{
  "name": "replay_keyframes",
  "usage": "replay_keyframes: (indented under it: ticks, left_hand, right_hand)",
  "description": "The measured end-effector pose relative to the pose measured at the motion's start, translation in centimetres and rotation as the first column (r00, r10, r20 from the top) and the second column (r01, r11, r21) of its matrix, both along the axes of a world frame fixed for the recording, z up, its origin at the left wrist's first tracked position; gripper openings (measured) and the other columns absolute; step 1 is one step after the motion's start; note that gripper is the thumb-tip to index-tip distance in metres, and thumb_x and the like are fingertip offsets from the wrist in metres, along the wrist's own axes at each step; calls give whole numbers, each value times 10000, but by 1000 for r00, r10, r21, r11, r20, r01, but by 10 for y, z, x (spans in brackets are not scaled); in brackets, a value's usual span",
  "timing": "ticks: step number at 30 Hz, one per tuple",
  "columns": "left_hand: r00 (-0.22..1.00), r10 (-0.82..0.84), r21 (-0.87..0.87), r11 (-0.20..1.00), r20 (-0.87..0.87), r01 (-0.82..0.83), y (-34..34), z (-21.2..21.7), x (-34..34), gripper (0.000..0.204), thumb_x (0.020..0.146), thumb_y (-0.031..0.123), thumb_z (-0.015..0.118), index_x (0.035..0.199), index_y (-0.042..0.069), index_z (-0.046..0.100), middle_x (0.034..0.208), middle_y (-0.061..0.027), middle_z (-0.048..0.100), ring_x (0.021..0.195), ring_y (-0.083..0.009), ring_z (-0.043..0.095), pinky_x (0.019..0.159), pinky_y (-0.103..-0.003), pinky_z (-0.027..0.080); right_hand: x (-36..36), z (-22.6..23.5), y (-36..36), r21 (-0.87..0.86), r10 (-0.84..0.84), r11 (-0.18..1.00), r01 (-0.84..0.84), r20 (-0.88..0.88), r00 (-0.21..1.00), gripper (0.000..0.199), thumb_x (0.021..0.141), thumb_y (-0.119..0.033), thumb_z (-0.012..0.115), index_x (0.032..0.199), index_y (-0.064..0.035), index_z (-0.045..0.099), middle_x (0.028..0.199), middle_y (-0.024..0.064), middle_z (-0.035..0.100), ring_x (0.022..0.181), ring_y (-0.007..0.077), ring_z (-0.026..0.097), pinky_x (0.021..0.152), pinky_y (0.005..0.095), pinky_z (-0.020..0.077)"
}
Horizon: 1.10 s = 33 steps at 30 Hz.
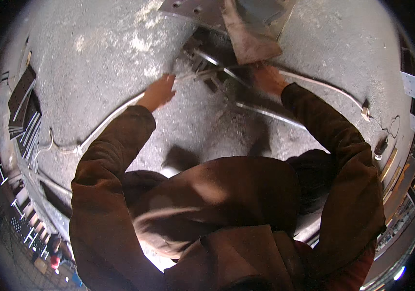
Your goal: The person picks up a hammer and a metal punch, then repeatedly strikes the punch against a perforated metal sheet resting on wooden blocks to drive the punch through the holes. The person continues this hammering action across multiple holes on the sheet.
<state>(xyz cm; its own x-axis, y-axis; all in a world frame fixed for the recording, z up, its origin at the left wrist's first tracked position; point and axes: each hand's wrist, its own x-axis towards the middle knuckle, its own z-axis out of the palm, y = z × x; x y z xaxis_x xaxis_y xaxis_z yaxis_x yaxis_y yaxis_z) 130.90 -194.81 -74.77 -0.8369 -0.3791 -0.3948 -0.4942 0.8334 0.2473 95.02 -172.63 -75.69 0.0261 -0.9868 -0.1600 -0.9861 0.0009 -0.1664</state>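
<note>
My left hand (159,93) is over the floor beside a pale cable (115,115), its fingers loosely bent and apart, with nothing visible in them. My right hand (269,79) is blurred by motion. It is just below the hanging end of a brown leather-like piece (253,41), and its fingers are partly hidden. Left of that hand, a shiny metal rod (223,67) slants down across dark metal parts (202,60); whether the hand touches the rod cannot be made out. Another thin bright rod (271,115) lies on the floor nearer to me, under my right forearm.
A metal plate with holes (188,10) is at the far edge. Stacked flat metal pieces (23,102) stand at the left. The cable runs right to a pale connector (365,113). More plates (414,87) and long strips (394,179) line the right side.
</note>
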Motion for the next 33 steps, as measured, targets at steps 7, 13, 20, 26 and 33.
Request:
replay_keyframes:
  ticks: [7, 13, 20, 26, 33]
  left_hand:
    - [984, -152, -71, 985, 98, 159, -2, -27, -39, 145, 870, 101, 623, 978, 19, 676, 990, -242, 704, 858, -414, 713, 749, -512, 573]
    - [959, 94, -172, 975, -269, -144, -89, 33, -72, 322, 989, 314, 482, 961, 61, 679, 922, -273, 665, 888, -460, 657, 782, -554, 533]
    - [828, 47, -240, 946, -559, -216, -104, 56, -58, 515, 883, 355, 778, 1273, 53, 626, 1201, -201, 688, 960, -353, 711, 841, -451, 571]
    - [996, 86, 379, 922, -11, -75, -8, 57, 21, 319, 998, 332, 648, 1139, 49, 692, 1050, -148, 716, 963, -249, 685, 870, -393, 567]
    - [667, 730, 946, 92, 149, -312, 75, 13, 30, 633, 1038, 530, 494, 1239, -59, 611, 1091, -177, 703, 970, -258, 710, 856, -376, 580]
  right_hand:
    - [-7, 11, 15, 309, 65, 947, -85, 74, 995, 230, 867, -176, 631, 978, 25, 639, 1032, 267, 639, 831, 437, 668, 716, 536, 534]
    - [-52, 150, -47, 28, 10, 1000, -10, -4, 1000, 256, 853, -283, 681, 917, -36, 678, 889, 198, 690, 792, 407, 672, 687, 508, 524]
    - [43, 122, -83, -267, 39, 964, -19, 69, 997, 238, 893, -285, 664, 974, -61, 662, 864, 172, 687, 818, 390, 675, 701, 500, 533]
    - [78, 16, -63, 231, 88, 963, -140, 222, 971, 389, 909, -335, 666, 948, 52, 675, 898, 268, 694, 864, 442, 693, 752, 538, 563]
    - [95, -11, -91, 240, 56, 966, -95, 161, 985, 504, 899, -419, 655, 914, 85, 664, 895, 289, 683, 863, 454, 691, 777, 563, 553]
